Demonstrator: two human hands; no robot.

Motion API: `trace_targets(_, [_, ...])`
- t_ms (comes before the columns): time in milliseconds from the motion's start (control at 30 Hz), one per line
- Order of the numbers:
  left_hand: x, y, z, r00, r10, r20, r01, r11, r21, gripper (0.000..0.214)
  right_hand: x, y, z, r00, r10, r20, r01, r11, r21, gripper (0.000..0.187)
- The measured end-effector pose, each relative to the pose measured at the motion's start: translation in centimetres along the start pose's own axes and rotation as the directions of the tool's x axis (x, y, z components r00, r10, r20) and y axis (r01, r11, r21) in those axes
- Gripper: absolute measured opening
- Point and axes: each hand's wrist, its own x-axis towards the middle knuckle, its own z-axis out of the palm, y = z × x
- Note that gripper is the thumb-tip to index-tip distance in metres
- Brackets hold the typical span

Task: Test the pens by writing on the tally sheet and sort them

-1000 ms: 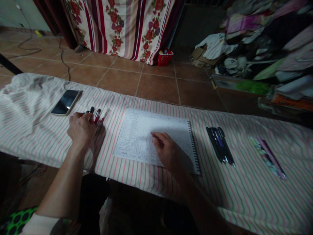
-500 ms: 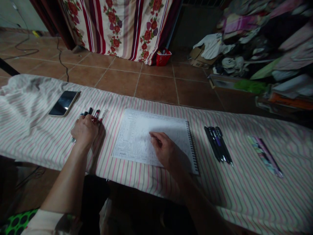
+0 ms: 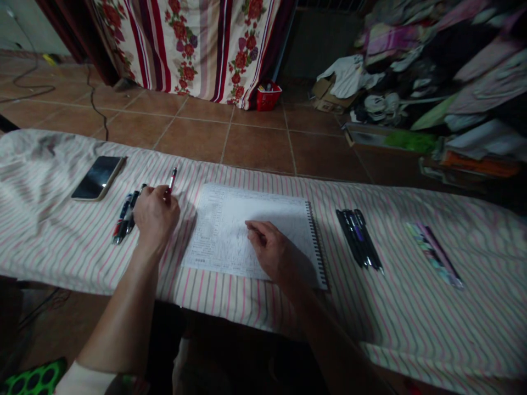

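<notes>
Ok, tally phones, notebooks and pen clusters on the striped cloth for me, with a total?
Phone: 1
Spiral notebook: 1
Pen clusters: 3 (part-hidden pens around the left hand, dark pens, pink and pastel pens)
Total: 5

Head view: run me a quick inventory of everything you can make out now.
phone: 1, dark screen, cloth's left
left-hand pens: at least 2, dark with red, beside phone
red pen: 1, red, at left hand's fingers
spiral notebook: 1, white, under right hand
dark pens: at least 3, mostly black, right of notebook
pastel pens: at least 2, pink and patterned, far right
cloth: 1, pale striped, beneath these
curtain: 1, red floral, behind
basket: 1, red, tiled floor
box: 1, brown, floor
clothes heap: uncountable, mixed, upper right
cables: at least 2, dark, floor left
left hand: 1, bare, near red pen
right hand: 1, bare, over notebook
</notes>
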Motion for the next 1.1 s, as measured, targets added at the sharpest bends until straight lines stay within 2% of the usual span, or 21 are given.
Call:
trace_targets(67, [0.0, 0.9, 0.8, 0.999, -0.017, 0.034, 0.025, 0.966, -0.258, 0.029, 0.0, 0.0, -0.1, 1.0, 0.012, 0.005, -0.012, 1.0, -0.003, 0.024])
trace_targets(100, [0.0, 1.4, 1.1, 0.997, -0.032, 0.064, 0.056, 0.905, -0.422, 0.029, 0.0, -0.1, -0.1, 1.0, 0.019, 0.01, -0.019, 1.0, -0.001, 0.023])
trace_targets(167, [-0.2, 2.4, 1.6, 0.986, -0.056, 0.159, 0.152, 0.704, -0.693, 0.027, 0.0, -0.1, -0.2, 0.999, 0.028, 0.023, -0.028, 1.0, 0.009, 0.024])
trace_targets(233, [-0.5, 3.7, 1.6, 0.958, -0.06, 0.28, 0.271, 0.514, -0.814, 0.023, 0.0, 0.0, -0.2, 0.999, 0.028, 0.017, -0.028, 0.999, 0.025, 0.023])
trace_targets(300, [-1.0, 5.0, 1.3, 0.917, -0.028, 0.397, 0.379, 0.362, -0.851, 0.017, 0.0, 0.1, -0.2, 0.999, 0.038, 0.007, -0.039, 0.998, 0.052, 0.023])
trace_targets(400, [-1.9, 6.8, 1.0, 0.825, 0.054, 0.562, 0.538, 0.227, -0.812, 0.011, 0.0, 0.4, 0.0, 0.994, 0.113, 0.014, -0.114, 0.979, 0.168, 0.023])
trace_targets(467, [-2.5, 7.9, 1.1, 0.753, 0.125, 0.646, 0.621, 0.187, -0.761, 0.007, 0.1, 0.4, 0.0, 0.981, 0.19, 0.025, -0.189, 0.94, 0.284, 0.024])
trace_targets(567, [-3.4, 9.1, 1.8, 0.647, 0.249, 0.721, 0.701, 0.179, -0.69, 0.003, 0.3, 0.4, -0.3, 0.963, 0.269, 0.009, -0.249, 0.878, 0.409, 0.025])
trace_targets(633, [-4.0, 9.6, 2.3, 0.605, 0.305, 0.736, 0.727, 0.165, -0.666, 0.005, 0.5, 0.4, -0.7, 0.955, 0.298, 0.0, -0.266, 0.853, 0.449, 0.026])
trace_targets(733, [-4.5, 10.2, 2.8, 0.602, 0.307, 0.737, 0.76, 0.063, -0.647, 0.005, 0.6, 0.5, -1.4, 0.936, 0.352, 0.007, -0.304, 0.799, 0.519, 0.024])
trace_targets(900, [-4.9, 11.1, 3.5, 0.661, 0.19, 0.726, 0.75, -0.209, -0.628, 0.01, 0.6, 0.4, -2.5, 0.877, 0.478, 0.051, -0.371, 0.606, 0.704, 0.025])
trace_targets(967, [-5.4, 11.5, 3.8, 0.677, 0.183, 0.713, 0.733, -0.255, -0.631, 0.011, 0.7, 0.2, -2.8, 0.861, 0.502, 0.084, -0.369, 0.502, 0.782, 0.026])
trace_targets(1100, [-6.9, 12.2, 4.3, 0.681, 0.215, 0.7, 0.73, -0.272, -0.627, 0.012, 0.9, 0.1, -3.0, 0.838, 0.537, 0.095, -0.309, 0.324, 0.894, 0.027])
